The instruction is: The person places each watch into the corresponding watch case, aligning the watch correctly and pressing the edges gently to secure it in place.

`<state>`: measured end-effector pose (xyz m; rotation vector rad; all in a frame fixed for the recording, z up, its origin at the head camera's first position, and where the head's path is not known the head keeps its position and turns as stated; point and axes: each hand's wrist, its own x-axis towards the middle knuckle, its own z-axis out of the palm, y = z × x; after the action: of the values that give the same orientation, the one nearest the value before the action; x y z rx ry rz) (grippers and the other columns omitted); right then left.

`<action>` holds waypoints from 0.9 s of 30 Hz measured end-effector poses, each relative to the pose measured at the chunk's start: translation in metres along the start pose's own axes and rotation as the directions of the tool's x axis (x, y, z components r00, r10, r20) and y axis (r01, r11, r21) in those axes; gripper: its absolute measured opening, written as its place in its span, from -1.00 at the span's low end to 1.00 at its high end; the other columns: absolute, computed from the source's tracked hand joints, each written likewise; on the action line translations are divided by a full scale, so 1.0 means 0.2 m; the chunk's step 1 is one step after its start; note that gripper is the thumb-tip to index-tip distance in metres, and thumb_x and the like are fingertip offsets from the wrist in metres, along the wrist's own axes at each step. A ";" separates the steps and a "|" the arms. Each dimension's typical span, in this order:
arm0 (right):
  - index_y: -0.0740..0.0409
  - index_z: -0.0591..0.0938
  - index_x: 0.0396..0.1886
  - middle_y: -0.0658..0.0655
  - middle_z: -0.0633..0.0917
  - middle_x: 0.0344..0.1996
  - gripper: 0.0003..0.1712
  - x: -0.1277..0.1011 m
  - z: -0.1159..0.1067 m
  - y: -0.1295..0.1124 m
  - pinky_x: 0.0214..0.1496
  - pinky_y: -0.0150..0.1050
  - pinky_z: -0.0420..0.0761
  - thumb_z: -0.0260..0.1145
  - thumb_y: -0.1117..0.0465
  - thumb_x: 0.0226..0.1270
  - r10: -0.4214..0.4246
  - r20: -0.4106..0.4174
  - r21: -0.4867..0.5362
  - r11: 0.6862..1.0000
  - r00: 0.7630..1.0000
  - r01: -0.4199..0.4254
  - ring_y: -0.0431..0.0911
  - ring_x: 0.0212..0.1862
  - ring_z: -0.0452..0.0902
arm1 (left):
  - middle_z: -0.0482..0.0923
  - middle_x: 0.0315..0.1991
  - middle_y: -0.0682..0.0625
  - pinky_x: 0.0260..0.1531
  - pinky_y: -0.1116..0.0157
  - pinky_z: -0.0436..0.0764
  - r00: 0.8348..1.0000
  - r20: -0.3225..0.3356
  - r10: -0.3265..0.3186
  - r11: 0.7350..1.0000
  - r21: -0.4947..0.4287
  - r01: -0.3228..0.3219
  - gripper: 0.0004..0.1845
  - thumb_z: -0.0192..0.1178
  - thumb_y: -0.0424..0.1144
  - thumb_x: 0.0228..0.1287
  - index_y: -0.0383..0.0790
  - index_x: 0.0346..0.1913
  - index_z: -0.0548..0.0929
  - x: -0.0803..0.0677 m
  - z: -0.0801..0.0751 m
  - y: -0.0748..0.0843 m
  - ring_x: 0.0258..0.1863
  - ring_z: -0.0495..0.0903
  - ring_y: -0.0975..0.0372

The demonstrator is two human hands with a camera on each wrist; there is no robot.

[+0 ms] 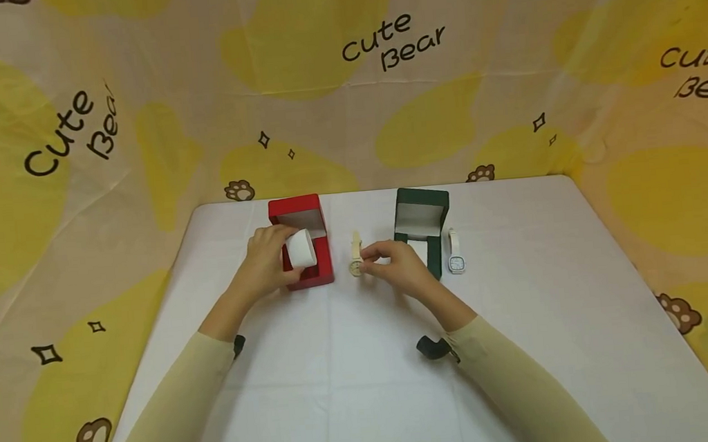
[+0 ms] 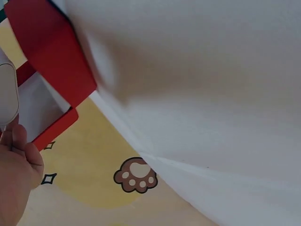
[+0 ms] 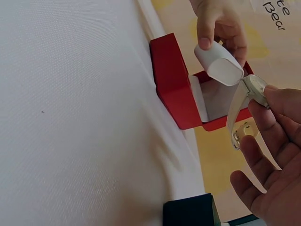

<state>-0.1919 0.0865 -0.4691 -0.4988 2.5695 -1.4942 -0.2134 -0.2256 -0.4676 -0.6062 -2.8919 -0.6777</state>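
Bare white bench (image 1: 354,387) lies nearest. Farther in, the right hand (image 1: 398,266) pinches the cream watch (image 1: 355,259); at ten o'clock, the left hand (image 1: 266,259) grips a white cushion (image 1: 301,249) above the open red box (image 1: 309,280). Right wrist view shows the dangling strap; a green box (image 1: 423,233) and white watch (image 1: 455,251) stand farther right.

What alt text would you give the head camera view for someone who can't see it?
Two hands work on a white table: the left hand holds a white cushion over an open red box, while the right hand pinches a cream watch. An open green box and a white watch lie to the right.
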 end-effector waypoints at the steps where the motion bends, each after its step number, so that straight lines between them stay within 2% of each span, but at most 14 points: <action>1: 0.02 0.79 -0.04 -0.01 0.79 -0.14 -0.72 -0.01 -0.01 0.00 0.17 0.02 0.56 0.50 0.07 0.30 0.004 -0.003 -0.006 1.000 1.000 -0.004 -0.06 0.07 0.60 | 0.44 0.28 -0.16 0.24 -0.09 0.29 1.000 -0.004 0.001 1.000 -0.004 -0.001 -0.20 0.56 -0.11 0.01 -0.21 0.32 0.45 -0.01 0.00 0.01 0.26 0.30 -0.06; 4: 0.01 0.78 -0.03 -0.02 0.79 -0.11 -0.72 -0.04 -0.03 0.00 0.13 -0.05 0.57 0.48 0.04 0.32 0.013 -0.012 -0.010 1.000 1.000 -0.013 -0.09 0.08 0.61 | 0.44 0.28 -0.14 0.23 -0.09 0.30 1.000 -0.014 0.011 1.000 -0.007 -0.011 -0.19 0.57 -0.11 0.01 -0.18 0.33 0.44 -0.02 -0.02 0.05 0.27 0.30 -0.05; 13: 0.03 0.77 -0.01 -0.01 0.77 -0.12 -0.68 -0.14 -0.12 0.00 0.17 0.07 0.58 0.49 0.02 0.31 -0.010 -0.029 0.026 1.000 1.000 0.010 -0.07 0.03 0.63 | 0.44 0.29 -0.13 0.21 -0.08 0.29 0.996 -0.022 0.081 0.997 0.008 -0.081 -0.21 0.53 -0.12 0.06 -0.10 0.38 0.43 -0.08 -0.04 0.20 0.28 0.30 -0.06; 16: 0.04 0.77 -0.01 0.00 0.78 -0.15 -0.69 -0.17 -0.15 0.00 0.25 0.14 0.53 0.50 0.04 0.30 -0.011 -0.040 0.051 0.999 0.999 0.013 -0.07 0.02 0.64 | 0.45 0.28 -0.12 0.21 -0.10 0.29 0.993 -0.038 0.115 0.993 0.001 -0.115 -0.21 0.53 -0.15 0.05 -0.09 0.37 0.43 -0.09 -0.03 0.26 0.28 0.32 -0.05; 21: 0.10 0.77 -0.02 0.07 0.77 -0.11 -0.70 -0.22 -0.18 0.01 0.31 0.17 0.52 0.50 0.10 0.31 -0.009 -0.038 0.103 0.995 0.999 0.013 -0.03 0.03 0.65 | 0.49 0.22 -0.11 0.21 -0.10 0.32 0.986 -0.047 0.158 0.987 -0.022 -0.159 -0.19 0.54 -0.18 -0.01 -0.15 0.35 0.44 -0.11 0.01 0.34 0.28 0.34 -0.04; 27: 0.10 0.76 0.01 0.06 0.78 -0.09 -0.66 -0.26 -0.21 0.01 0.22 0.06 0.60 0.50 0.07 0.32 0.005 -0.041 0.084 0.996 0.999 -0.002 -0.04 0.06 0.65 | 0.50 0.24 -0.08 0.22 -0.05 0.37 0.988 -0.026 0.153 0.987 -0.048 -0.154 -0.13 0.59 -0.14 -0.02 -0.22 0.36 0.39 -0.13 0.08 0.43 0.24 0.37 0.00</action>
<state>-0.1561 0.1400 -0.4525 -0.4575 2.5241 -1.6197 -0.1551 -0.1565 -0.4514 -0.8129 -2.7787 -0.7309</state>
